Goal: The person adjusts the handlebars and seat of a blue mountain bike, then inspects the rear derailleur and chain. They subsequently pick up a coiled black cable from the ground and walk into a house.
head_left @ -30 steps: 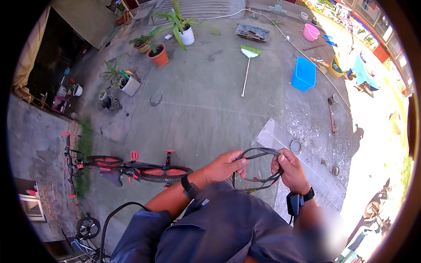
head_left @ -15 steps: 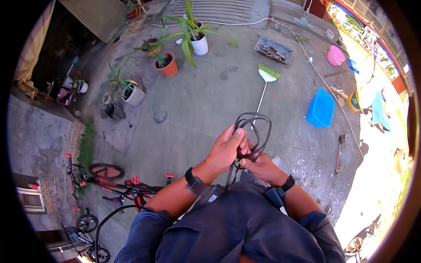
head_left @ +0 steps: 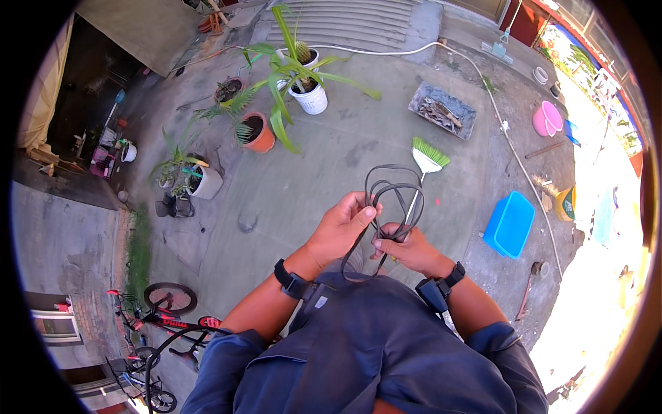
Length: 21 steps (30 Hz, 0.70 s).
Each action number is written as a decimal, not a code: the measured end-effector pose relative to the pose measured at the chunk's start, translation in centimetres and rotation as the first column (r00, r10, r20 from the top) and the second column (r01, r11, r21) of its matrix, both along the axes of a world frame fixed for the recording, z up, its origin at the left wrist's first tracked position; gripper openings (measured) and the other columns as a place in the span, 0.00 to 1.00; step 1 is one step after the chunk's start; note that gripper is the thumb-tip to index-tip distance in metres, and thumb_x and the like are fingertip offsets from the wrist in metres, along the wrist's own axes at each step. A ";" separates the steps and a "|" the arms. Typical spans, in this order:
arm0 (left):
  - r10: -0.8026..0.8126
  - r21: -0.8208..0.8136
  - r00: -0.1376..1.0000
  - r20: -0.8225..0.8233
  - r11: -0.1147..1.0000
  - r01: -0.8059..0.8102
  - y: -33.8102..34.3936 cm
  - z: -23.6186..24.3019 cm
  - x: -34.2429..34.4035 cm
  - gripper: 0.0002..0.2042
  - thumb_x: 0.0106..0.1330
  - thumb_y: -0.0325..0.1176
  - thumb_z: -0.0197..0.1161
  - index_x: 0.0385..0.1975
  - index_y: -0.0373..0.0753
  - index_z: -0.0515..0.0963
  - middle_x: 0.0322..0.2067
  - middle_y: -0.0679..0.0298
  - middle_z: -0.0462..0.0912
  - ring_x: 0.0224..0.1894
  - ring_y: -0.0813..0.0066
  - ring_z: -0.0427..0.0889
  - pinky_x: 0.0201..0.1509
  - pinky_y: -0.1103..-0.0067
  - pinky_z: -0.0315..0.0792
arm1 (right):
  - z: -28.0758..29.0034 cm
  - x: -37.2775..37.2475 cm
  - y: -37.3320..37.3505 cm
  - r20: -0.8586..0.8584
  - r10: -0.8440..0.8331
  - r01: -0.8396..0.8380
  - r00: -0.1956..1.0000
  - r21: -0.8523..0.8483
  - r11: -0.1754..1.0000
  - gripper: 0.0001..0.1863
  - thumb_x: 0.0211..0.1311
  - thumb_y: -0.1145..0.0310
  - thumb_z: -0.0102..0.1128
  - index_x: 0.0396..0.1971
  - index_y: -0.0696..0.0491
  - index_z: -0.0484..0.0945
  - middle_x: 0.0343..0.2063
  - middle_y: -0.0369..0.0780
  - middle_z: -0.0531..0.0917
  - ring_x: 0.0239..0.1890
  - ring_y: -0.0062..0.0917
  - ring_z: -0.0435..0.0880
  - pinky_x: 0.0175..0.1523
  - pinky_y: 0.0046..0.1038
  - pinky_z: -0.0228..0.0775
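Note:
A thin black cable (head_left: 392,166) is gathered in several loose loops in front of my body. My left hand (head_left: 341,231) pinches the left side of the loops between thumb and fingers. Lower on the right, my right hand (head_left: 408,248) is closed around the gathered strands. One loop hangs down between the hands, close to my dark clothing. Behind the coil lies a broom (head_left: 429,157) with green bristles, its handle partly hidden by the loops and my right hand.
Potted plants (head_left: 308,96) stand at the far left. A grey tray (head_left: 441,112) holds tools. To the right are a blue tub (head_left: 510,224), a pink bucket (head_left: 547,119) and a long hose (head_left: 498,114) across the ground. A bicycle (head_left: 169,298) is at the lower left.
My hands have moved slightly apart, and the cable loops are spread wider, with a loop now hanging lower between them. The view has shifted, so the yard's things sit lower in it.

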State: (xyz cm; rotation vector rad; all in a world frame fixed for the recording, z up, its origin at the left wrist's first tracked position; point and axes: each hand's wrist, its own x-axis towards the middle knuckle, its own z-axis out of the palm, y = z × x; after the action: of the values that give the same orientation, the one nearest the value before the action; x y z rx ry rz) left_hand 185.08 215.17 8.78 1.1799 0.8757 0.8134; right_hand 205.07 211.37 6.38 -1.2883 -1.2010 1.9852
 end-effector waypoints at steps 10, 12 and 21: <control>-0.065 -0.392 0.891 -0.449 0.911 -0.131 17.0 -14.6 -10.1 0.17 0.71 0.42 0.58 0.48 0.33 0.74 0.38 0.63 0.82 0.39 0.77 0.80 0.45 0.79 0.73 | -5.8 11.5 18.7 -0.025 -0.705 0.704 0.709 -0.029 0.710 0.13 0.71 0.61 0.55 0.28 0.51 0.67 0.19 0.32 0.71 0.22 0.20 0.74 0.36 0.27 0.74; -0.096 -0.420 0.852 -0.515 0.894 -0.153 20.2 -15.0 -11.0 0.17 0.70 0.43 0.58 0.46 0.33 0.74 0.38 0.63 0.82 0.38 0.77 0.81 0.43 0.79 0.74 | -6.2 13.4 21.4 0.020 -0.810 0.810 0.586 -0.057 0.584 0.16 0.72 0.58 0.55 0.27 0.49 0.65 0.17 0.31 0.68 0.18 0.19 0.71 0.31 0.27 0.73; -0.124 -0.453 0.866 -0.484 0.883 -0.127 37.8 -14.8 -7.5 0.19 0.68 0.43 0.60 0.46 0.32 0.75 0.37 0.61 0.82 0.37 0.76 0.82 0.43 0.78 0.74 | -3.7 16.7 35.8 0.174 -0.867 0.879 0.467 0.015 0.476 0.19 0.72 0.52 0.54 0.25 0.46 0.63 0.12 0.27 0.60 0.11 0.13 0.60 0.24 0.23 0.65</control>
State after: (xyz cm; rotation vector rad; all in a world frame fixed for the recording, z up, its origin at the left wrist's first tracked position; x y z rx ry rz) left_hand 177.60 252.98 -6.02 0.9545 1.4165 0.2459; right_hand 221.77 247.13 2.72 -1.6597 -0.3028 1.1427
